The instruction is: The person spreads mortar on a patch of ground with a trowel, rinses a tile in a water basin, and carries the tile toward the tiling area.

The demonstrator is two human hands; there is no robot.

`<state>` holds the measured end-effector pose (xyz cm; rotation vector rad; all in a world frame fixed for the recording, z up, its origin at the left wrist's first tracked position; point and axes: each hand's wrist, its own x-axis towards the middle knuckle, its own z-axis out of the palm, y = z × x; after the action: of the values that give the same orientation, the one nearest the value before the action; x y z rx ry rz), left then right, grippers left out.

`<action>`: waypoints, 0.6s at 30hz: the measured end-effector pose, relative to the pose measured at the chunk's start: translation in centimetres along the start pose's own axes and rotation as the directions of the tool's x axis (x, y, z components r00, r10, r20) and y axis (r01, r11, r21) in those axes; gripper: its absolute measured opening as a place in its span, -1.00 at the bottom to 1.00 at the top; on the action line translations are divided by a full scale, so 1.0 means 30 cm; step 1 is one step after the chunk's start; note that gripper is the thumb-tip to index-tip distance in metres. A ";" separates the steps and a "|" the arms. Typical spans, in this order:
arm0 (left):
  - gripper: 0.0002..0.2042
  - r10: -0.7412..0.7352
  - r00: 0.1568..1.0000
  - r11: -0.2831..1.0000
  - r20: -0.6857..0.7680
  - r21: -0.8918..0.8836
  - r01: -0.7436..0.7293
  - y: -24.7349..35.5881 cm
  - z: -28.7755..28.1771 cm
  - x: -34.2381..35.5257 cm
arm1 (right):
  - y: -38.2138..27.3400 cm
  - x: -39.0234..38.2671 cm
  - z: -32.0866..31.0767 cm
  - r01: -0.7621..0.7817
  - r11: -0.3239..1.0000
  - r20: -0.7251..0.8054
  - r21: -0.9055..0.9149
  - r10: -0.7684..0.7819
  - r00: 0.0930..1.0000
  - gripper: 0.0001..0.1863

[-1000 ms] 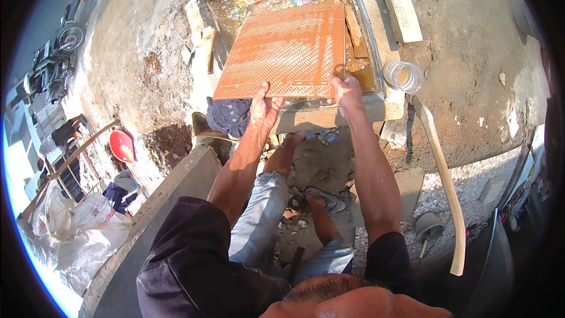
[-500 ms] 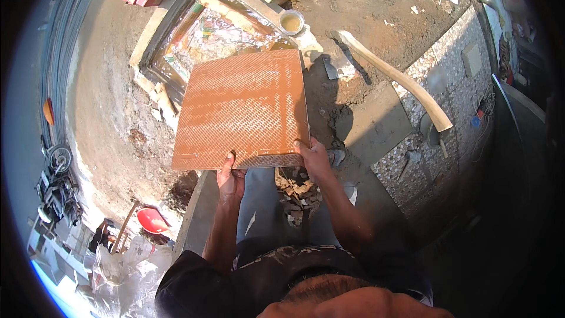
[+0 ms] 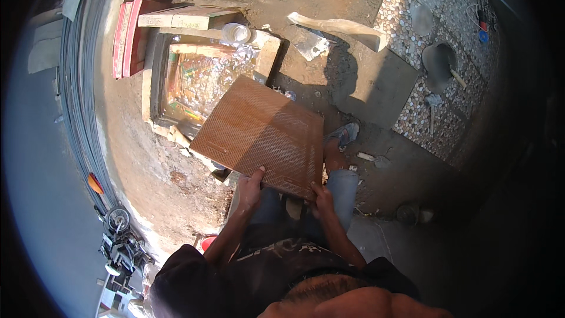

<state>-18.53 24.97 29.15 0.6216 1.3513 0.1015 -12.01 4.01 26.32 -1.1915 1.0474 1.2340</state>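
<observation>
A square brown tile (image 3: pixel 265 132) with a crisscross ridged face turned up is held in front of my body, half in sun and half in shadow. My left hand (image 3: pixel 250 187) grips its near edge, thumb on top and fingers mostly hidden underneath. At the near right corner, my right hand (image 3: pixel 321 201) is closed on the edge in the same way. The tile slants, its far left part close to a water-filled basin (image 3: pixel 269 59) with a pale rim. A round whitish tub (image 3: pixel 236 33) sits on that rim.
Red boxes (image 3: pixel 125 38) and a pale carton (image 3: pixel 188 19) stand beside the basin. Ahead lies a curved wooden handle (image 3: pixel 341 26). Pebble-faced slabs (image 3: pixel 406 20) at the right carry a trowel (image 3: pixel 440 66). Long bars (image 3: pixel 85 94) and a motorcycle (image 3: pixel 122 241) are at the left.
The tile has come nearer my body and turned clockwise, with both hands still on it. My view has shifted too, bringing more of the basin and boxes into sight.
</observation>
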 end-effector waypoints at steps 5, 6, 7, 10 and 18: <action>-0.75 0.033 0.995 0.920 0.091 0.386 -0.066 -0.052 0.093 0.069 | 0.111 0.021 -0.078 -0.102 0.969 -0.078 0.224 0.122 0.989 -0.70; -0.75 0.023 0.992 0.872 0.122 0.483 -0.079 -0.042 0.122 0.090 | 0.138 0.054 -0.088 -0.101 0.979 -0.122 0.176 0.123 0.985 -0.68; -0.74 0.012 0.988 0.815 0.156 0.571 -0.100 -0.037 0.155 0.120 | 0.169 0.114 -0.096 -0.099 0.987 -0.165 0.126 0.120 0.979 -0.66; -0.71 0.013 0.975 0.718 0.222 0.676 -0.164 -0.078 0.201 0.264 | 0.275 0.328 -0.146 -0.068 0.994 -0.265 -0.091 0.041 0.963 -0.55; -0.62 0.105 0.920 0.446 0.379 0.808 -0.384 -0.300 0.198 0.681 | 0.156 0.324 -0.207 0.165 0.985 -0.265 -0.051 -0.173 0.949 -0.52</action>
<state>-10.64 23.81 7.47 1.6674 0.9386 -0.4826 -15.65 -1.22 15.63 -1.4689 1.1013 0.9740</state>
